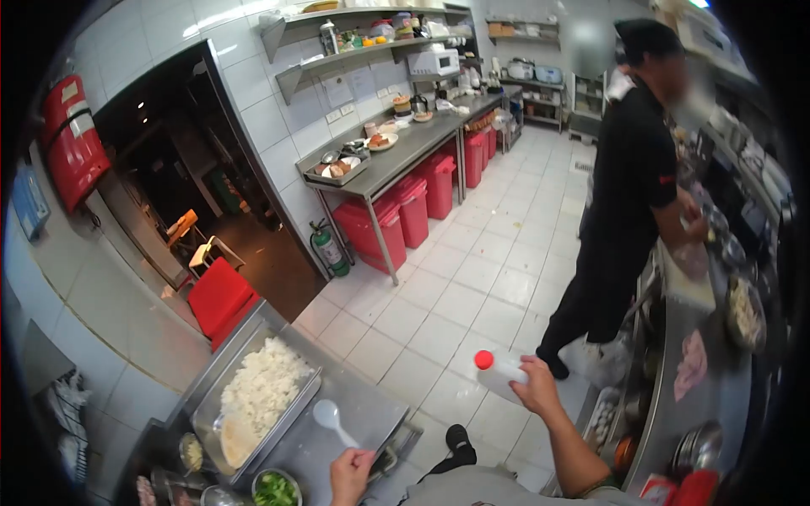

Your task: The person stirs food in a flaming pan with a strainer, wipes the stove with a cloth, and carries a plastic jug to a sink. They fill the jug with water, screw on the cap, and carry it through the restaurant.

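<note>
Counter (377, 395), near left: bears the rice tray (293, 401). Bottle (504, 374), right of tray: tilted, clamped in right hand (537, 388). Spoon (327, 413), near tray: handle pinched by left hand (351, 477). Apparent step: positioning bottle and spoon; next move calls for steady grips.

White tiles cover the wall (256, 114), and pale square tiles make up the floor (456, 316). A doorway (164, 139) on the left opens onto a dim room with brown flooring (274, 266). A long metal table (402, 153) runs along the wall, with red bins (371, 226) beneath and metal shelves (356, 56) above. A green fire extinguisher (329, 250) stands between the doorway and the bins. A ceiling light (699, 3) shines at upper right.
</note>
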`<state>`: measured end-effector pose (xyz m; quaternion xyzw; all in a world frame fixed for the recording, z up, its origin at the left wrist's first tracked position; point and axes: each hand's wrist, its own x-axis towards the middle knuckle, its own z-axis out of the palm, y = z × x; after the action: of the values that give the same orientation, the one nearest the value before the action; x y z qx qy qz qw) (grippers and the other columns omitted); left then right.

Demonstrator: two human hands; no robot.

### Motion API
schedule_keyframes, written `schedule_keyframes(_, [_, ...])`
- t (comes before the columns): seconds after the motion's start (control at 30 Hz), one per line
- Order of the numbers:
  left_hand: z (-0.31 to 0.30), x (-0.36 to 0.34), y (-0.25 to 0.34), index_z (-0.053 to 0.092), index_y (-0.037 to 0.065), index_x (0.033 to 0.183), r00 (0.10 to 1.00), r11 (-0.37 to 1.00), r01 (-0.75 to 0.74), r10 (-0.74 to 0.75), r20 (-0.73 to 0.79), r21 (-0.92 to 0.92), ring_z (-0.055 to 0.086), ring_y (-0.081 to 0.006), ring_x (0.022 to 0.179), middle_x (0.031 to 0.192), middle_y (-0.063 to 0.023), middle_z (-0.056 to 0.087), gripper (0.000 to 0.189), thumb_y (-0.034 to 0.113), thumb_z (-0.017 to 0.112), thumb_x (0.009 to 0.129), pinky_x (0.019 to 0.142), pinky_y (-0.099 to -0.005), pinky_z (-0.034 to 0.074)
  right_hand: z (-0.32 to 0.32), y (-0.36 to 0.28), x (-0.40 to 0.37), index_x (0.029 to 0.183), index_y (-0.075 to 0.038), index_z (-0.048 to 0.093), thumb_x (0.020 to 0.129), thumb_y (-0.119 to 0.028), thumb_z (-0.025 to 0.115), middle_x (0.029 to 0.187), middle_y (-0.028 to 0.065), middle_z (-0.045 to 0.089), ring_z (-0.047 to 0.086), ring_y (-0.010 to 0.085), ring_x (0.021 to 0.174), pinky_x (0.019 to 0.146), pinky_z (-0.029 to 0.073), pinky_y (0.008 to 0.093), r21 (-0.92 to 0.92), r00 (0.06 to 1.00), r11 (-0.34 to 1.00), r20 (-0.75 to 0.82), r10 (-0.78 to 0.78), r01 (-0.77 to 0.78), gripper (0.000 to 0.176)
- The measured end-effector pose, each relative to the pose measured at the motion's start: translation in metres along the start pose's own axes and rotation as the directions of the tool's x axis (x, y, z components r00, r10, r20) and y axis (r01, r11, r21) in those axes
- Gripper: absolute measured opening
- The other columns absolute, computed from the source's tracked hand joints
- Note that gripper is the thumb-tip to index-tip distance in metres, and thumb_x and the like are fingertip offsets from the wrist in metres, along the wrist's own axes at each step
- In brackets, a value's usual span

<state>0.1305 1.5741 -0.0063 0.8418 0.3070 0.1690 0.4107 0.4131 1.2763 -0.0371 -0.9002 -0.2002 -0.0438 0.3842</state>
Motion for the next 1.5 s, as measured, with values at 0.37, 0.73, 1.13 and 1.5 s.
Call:
schedule_keyframes(0.37, [0.110, 0.177, 0.045, 0.068, 0.002, 0.091, 0.988, 0.983, -0.059, 0.033, -0.152, -0.175, 0.064, -0.0212, 0.063, 0.073, -0.0090, 0.066, 0.013, 0.015, 0.068, 0.087, 0.060, -0.0319, 0.050, -0.019, 0.054, 0.180, 0.099, 0.005, 0.067, 0.071, -0.029, 0.075, 0.106, 0.0238, 0.063, 0.061, 0.0376, 0.102, 0.091, 0.048, 0.0423, -0.161, 0.991, 0.979, 0.029, 0.134, -0.127, 0.044])
schedule_keyframes(0.73, [0.119, 0.287, 0.056, 0.057, 0.002, 0.074, 0.901, 1.000, -0.012, 0.021, -0.433, 0.024, 0.061, -0.0223, 0.073, 0.083, -0.0113, 0.064, 0.019, 0.006, 0.075, 0.079, 0.066, -0.0314, 0.049, 0.084, 0.119, 0.351, 0.087, 0.002, 0.070, 0.066, -0.035, 0.076, 0.098, 0.0239, 0.065, 0.063, 0.0387, 0.094, 0.087, 0.050, 0.0465, -0.404, 0.870, 0.914, 0.457, 0.183, 0.020, 0.044])
schedule_keyframes(1.13, [0.140, 0.304, 0.068, 0.065, 0.001, 0.098, 0.831, 0.950, 0.313, -0.280, -0.481, -0.012, 0.068, -0.0238, 0.074, 0.088, -0.0130, 0.068, 0.013, 0.011, 0.065, 0.089, 0.068, -0.0328, 0.053, 0.296, 0.022, 0.534, 0.095, 0.005, 0.067, 0.065, -0.023, 0.074, 0.118, 0.0254, 0.059, 0.058, 0.0390, 0.107, 0.094, 0.049, 0.0425, 0.085, 0.716, 0.925, 0.608, -0.343, 0.371, 0.041])
schedule_keyframes(1.5, [0.035, 0.456, -0.002, 0.066, 0.004, 0.107, 0.860, 0.910, 0.411, -0.372, -0.350, 0.043, 0.068, -0.0290, 0.090, 0.097, -0.0134, 0.069, 0.023, 0.019, 0.067, 0.089, 0.078, -0.0368, 0.053, 0.388, 0.223, 0.572, 0.105, -0.005, 0.071, 0.072, -0.041, 0.072, 0.110, 0.0163, 0.070, 0.065, 0.0265, 0.108, 0.097, 0.049, 0.0346, -0.667, 0.433, 0.668, 0.736, 0.520, 0.331, 0.049])
